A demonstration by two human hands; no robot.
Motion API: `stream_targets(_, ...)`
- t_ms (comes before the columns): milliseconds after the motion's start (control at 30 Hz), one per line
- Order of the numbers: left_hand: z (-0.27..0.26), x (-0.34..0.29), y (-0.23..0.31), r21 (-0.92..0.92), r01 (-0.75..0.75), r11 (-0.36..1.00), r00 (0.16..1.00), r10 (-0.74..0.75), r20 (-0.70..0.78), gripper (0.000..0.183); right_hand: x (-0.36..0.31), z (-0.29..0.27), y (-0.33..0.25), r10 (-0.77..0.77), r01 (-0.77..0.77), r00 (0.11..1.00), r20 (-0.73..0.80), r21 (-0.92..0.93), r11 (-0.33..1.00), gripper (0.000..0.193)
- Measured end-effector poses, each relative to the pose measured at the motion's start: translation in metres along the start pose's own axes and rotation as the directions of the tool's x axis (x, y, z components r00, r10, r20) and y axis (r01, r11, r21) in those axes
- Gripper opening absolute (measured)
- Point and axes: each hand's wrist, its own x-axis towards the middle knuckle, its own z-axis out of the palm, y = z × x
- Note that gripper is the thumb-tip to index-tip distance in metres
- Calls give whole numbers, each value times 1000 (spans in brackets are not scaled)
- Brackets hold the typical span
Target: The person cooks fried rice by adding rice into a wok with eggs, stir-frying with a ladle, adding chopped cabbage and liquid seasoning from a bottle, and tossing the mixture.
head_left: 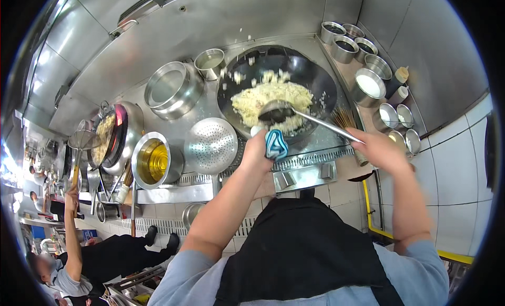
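A large black wok (313, 69) stands on the steel range in front of me, filled with pale yellow fried rice (284, 93). Loose grains and clumps are in the air over its far side. My left hand (255, 153) is closed on a folded blue, white and dark striped cloth (276, 144) at the wok's near edge; the wok's grip under the cloth is hidden. From the right, my right hand (383, 150) grips the long handle of a metal ladle (278, 111). Its bowl rests against the rice near the middle of the wok.
Steel pots of seasonings (370, 84) and squeeze bottles (397, 82) line the right ledge. A bamboo brush (344, 118) leans beside the wok. Leftward stand a perforated skimmer (211, 145), a pot of yellow oil (158, 160) and steel basins (171, 88). A co-worker (73, 253) holds a strainer at another wok.
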Motion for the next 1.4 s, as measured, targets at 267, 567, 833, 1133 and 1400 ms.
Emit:
stream_targets(267, -22, -19, -62, 350, 51, 935, 988, 4, -154, 25, 5, 114, 36, -19, 83, 935, -355, 166, 983, 40)
stream_targets(567, -13, 70, -16, -10, -26, 1000, 995, 25, -97, 24, -56, -64, -54, -2, 307, 942, -334, 864, 399, 67)
stream_targets(833, 3, 52, -16, -41, 71, 997, 997, -70, 32, 53, 133, 75, -3, -134, -412, 895, 426, 903, 119, 59)
stream_targets(1133, -2, 44, -7, -64, 93, 994, 990, -99, -99, 40, 32, -3, -28, -69, -259, 943, 326, 846, 466, 59)
stream_targets(1400, -23, 40, -15, 91, 59, 994, 988, -71, 136, 65, 117, 41, -65, 54, -131, 990, 131, 705, 697, 63)
